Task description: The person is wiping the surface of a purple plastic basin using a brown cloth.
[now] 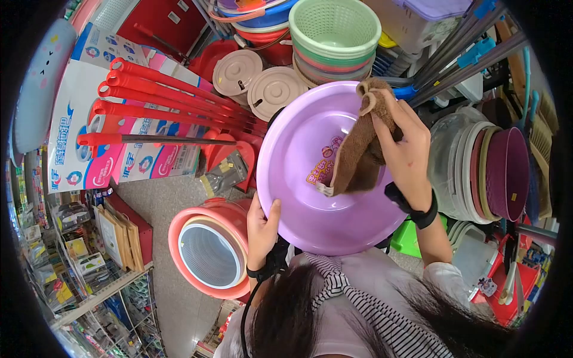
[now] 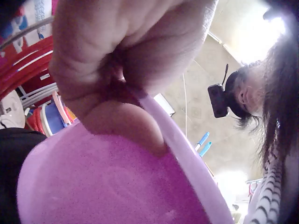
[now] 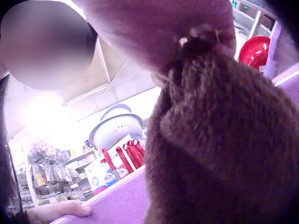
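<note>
the right hand reaches over the right side of the purple basin, the left hand at its near left rim. bare basin floor shows left of the brown cloth. right fingers and thumb pinch the cloth's upper end above the basin; the left ones grip the rim.

From above the basin, the head camera looks down on the left hand at its rim and the right hand over it. The left wrist camera, tight to the basin's rim, faces up past it to the ceiling. The right wrist camera, close behind the cloth, looks across the basin, sharing the left hand and red poles with the head view.
</note>
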A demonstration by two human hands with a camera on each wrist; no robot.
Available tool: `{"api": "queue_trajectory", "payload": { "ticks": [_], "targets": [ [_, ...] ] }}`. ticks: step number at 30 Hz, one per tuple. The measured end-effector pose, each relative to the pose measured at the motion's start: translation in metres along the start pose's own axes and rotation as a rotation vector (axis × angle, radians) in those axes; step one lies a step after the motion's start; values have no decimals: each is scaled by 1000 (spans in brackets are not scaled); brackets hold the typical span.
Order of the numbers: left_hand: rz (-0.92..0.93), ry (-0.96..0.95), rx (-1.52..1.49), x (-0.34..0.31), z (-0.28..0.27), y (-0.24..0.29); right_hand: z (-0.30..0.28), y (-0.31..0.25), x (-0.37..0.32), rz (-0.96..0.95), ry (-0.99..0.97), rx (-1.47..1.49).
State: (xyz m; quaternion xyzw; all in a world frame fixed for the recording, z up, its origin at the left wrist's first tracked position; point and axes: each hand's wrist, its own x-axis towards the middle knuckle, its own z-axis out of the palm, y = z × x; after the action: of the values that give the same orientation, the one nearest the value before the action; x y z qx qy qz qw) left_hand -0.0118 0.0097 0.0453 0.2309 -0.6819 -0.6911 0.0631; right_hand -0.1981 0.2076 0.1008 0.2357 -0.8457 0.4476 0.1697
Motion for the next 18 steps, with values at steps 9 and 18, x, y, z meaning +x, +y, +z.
{"api": "queue_trajectory", "payload": {
  "ticks": [9, 18],
  "targets": [
    [14, -20, 25, -6, 6, 7, 85, -28, -36, -25, -153, 129],
    [111, -19, -130, -2, -7, -2, 93, -23, -76, -234, -595, 300]
  ]
}}
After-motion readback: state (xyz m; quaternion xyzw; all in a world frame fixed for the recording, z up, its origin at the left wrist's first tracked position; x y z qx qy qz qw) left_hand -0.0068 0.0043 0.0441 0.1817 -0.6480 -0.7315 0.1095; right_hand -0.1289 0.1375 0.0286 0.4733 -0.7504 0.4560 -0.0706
